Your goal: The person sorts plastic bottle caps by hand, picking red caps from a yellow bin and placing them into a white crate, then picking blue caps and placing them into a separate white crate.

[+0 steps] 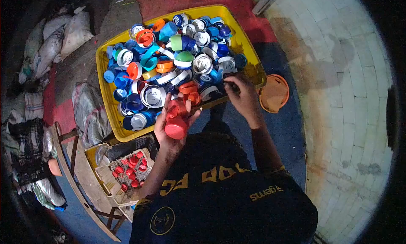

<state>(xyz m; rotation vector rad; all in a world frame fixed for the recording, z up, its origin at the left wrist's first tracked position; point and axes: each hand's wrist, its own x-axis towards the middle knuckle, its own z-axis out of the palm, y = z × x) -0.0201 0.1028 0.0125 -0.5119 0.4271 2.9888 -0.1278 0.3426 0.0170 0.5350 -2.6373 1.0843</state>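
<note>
Several red plastic caps [176, 126] rest in my left hand [163, 132], palm up with the fingers curled around them, at the near edge of the yellow tub [122, 136]. The tub is heaped with plastic lids and caps [185, 58] in blue, white, orange, green and teal. Orange-red caps [191, 92] lie just beyond my left fingertips. My right hand [243, 96] is over the tub's near right rim, its fingers bent together beside dark blue and white caps. Whatever may be between those fingers is hidden.
At the lower left, a cream plastic basket [111, 176] holds small red caps [132, 170], beside a wooden frame [78, 189]. An orange round lid [274, 94] lies right of the tub. Filled sacks [76, 32] are at the upper left; a tiled surface [342, 117] runs along the right.
</note>
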